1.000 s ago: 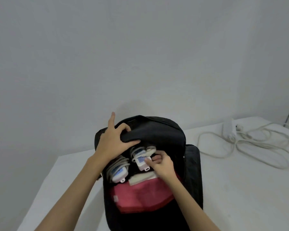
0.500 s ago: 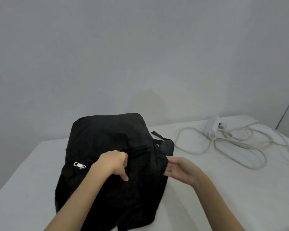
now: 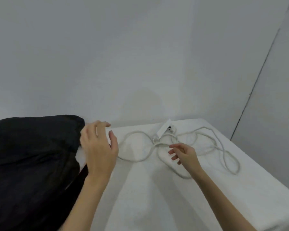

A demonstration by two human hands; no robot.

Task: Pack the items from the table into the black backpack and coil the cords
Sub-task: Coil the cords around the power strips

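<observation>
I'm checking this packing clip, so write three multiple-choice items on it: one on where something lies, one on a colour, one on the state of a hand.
1. Where does the backpack lie on the table?
A. At the left
B. At the far right
C. On top of the cord

2. What colour is the cord?
A. Black
B. White
C. Red

3. What is the right hand doing?
A. Gripping the backpack
B. Holding the power strip
C. Open above the cord, holding nothing

Answers:
1. A, since the black bag fills the left side of the view while the cord sprawls to the right.
2. B, since its loops look white against the pale table, like the power strip at the far edge.
3. C, since its fingers are loosely spread over the loops with nothing between them; the left hand is also open, beside the backpack.
</observation>
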